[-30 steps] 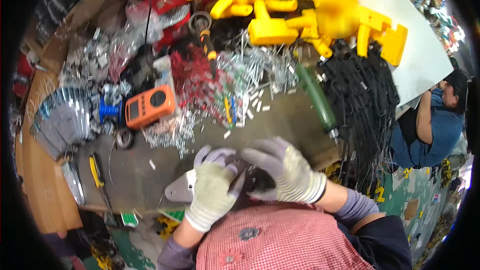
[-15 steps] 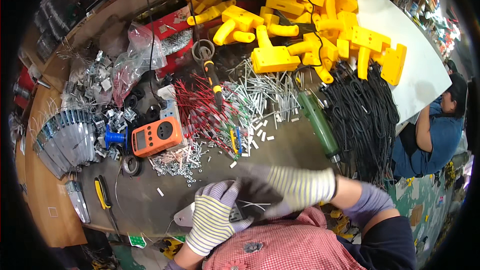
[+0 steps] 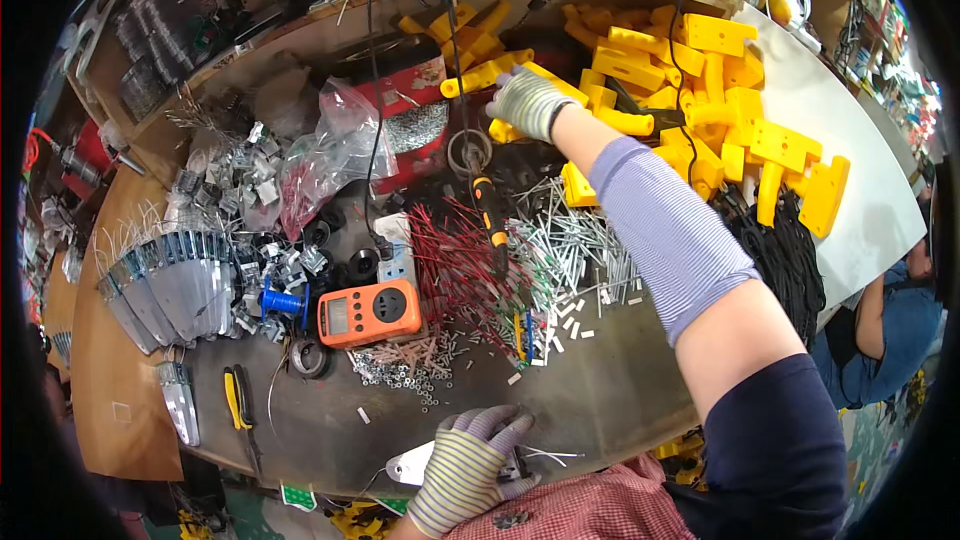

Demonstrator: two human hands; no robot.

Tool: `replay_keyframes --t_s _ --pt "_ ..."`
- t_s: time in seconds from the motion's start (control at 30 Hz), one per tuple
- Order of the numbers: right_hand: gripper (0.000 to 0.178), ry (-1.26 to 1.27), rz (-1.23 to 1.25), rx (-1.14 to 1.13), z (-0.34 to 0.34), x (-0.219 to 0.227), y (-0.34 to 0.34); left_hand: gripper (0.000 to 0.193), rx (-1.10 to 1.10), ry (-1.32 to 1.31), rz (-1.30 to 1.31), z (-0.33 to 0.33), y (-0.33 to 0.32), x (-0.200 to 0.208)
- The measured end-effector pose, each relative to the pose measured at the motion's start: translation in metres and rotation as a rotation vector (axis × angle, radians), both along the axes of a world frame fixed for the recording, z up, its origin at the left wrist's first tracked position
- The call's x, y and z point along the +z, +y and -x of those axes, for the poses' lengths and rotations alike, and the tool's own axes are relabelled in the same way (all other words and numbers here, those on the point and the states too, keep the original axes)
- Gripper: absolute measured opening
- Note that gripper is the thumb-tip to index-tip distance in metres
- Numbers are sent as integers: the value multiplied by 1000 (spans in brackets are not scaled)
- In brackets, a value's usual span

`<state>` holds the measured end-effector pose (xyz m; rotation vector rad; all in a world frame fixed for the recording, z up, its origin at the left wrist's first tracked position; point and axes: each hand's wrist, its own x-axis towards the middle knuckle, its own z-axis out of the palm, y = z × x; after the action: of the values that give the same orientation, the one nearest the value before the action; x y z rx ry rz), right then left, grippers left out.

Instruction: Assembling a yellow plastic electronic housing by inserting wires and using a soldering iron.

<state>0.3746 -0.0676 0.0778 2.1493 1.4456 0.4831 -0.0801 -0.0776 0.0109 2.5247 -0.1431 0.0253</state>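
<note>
Yellow plastic bracket point(image 3: 500, 68), long axis pointing up-left beyond the orange multimeter point(image 3: 370, 312), grasped by right hand point(image 3: 528, 100); left hand point(image 3: 468, 460) clenched on white part point(image 3: 412, 464) nearside.

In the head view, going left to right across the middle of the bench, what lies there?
Fanned metal strips → blue spool → orange multimeter → bundle of red wires → scattered silver pins → person's outstretched right forearm in a striped sleeve → heap of black cords.
</note>
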Motion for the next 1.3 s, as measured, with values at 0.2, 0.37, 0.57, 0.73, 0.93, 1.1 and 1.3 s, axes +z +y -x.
replay_keyframes --t_s 0.2,0.37,0.57,0.73,0.93,1.1,1.3 --pt "36 83 -702 433 21 42 -87 78 -32 46 -10 -1 1 -2" --pt "46 1040 -1563 381 89 39 -161 100 27 -100 -95 -4 -1 -6" --pt "49 1478 -1733 428 172 27 -178 93 225 -424 -34 -25 3 20" --pt "62 1552 -1772 291 221 7 -178 90 260 -708 30 -73 -17 67" --pt "92 1919 -1575 278 227 -24 -194 44 397 -328 1145 -56 -6 42" --pt "104 2025 -1461 204 290 -55 -189 53 372 -12 1449 -48 -14 42" --pt "83 1670 -1043 228 300 -48 -181 77 307 13 1319 -16 1 42"
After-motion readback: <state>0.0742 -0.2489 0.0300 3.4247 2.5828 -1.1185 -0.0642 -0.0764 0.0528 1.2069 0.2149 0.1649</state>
